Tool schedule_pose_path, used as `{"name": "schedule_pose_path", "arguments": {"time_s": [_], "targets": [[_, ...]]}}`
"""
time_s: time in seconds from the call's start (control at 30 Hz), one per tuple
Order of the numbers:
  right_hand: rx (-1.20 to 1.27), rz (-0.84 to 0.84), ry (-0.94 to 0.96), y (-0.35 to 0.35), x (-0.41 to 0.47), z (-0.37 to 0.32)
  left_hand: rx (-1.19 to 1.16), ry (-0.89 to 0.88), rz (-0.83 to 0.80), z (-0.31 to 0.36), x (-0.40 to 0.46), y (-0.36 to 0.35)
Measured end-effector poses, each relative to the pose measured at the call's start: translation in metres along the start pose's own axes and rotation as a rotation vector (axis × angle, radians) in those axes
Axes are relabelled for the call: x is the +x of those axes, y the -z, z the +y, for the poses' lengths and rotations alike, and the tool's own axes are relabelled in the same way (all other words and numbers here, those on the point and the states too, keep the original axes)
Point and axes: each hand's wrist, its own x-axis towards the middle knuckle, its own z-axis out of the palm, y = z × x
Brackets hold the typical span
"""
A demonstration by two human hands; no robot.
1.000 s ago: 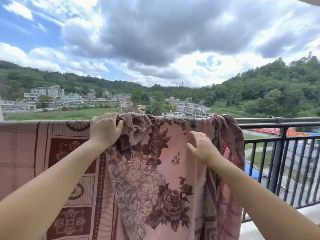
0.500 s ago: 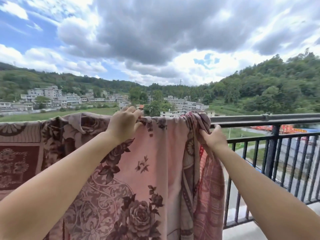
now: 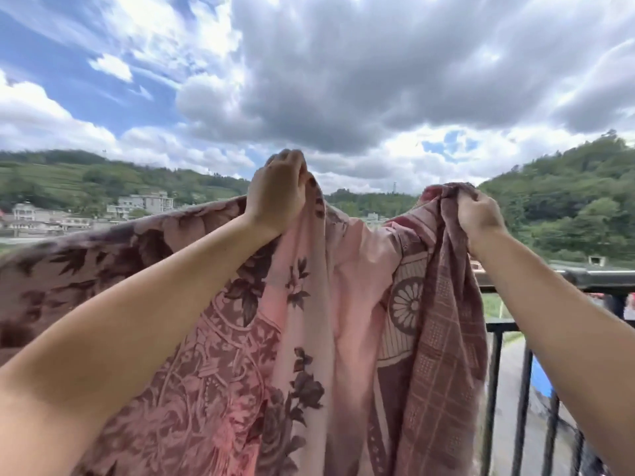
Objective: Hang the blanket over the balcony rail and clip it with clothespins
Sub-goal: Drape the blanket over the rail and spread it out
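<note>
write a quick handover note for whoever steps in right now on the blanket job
Left hand: grips the blanket at its top edge, lifted above rail height.
Right hand: grips a bunched corner of it, also lifted.
Blanket: its right part is held up off the balcony rail; its left part stretches away to the left, over where the rail is hidden.
Done: nothing clipped that shows.
Left: lay it back over the rail, spread it flat, clip it. No clothespins in view.
</note>
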Motion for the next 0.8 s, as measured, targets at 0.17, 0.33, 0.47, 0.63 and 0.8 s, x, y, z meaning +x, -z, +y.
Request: {"name": "schedule_pose_path", "arguments": {"time_s": [0.17, 0.33, 0.47, 0.63, 0.8], "targets": [[0.291, -0.121, -0.171, 0.029, 0.067, 0.044, -0.069, 0.045, 0.026, 0.078, 0.024, -0.056], [0.557, -0.343, -0.369, 0.075, 0.122, 0.069, -0.035, 0.112, 0.062, 0.162, 0.033, -0.120], [0.565, -0.525, -0.453, 0.123, 0.179, 0.094, -0.031, 0.197, 0.049, 0.213, 0.051, -0.173], [0.250, -0.305, -0.227, 0.189, 0.220, 0.137, 0.036, 0.239, -0.006, 0.263, 0.057, -0.230], [-0.746, -0.560, 0.099, 0.242, 0.248, 0.187, 0.296, 0.312, -0.520, 0.279, 0.024, -0.272]]}}
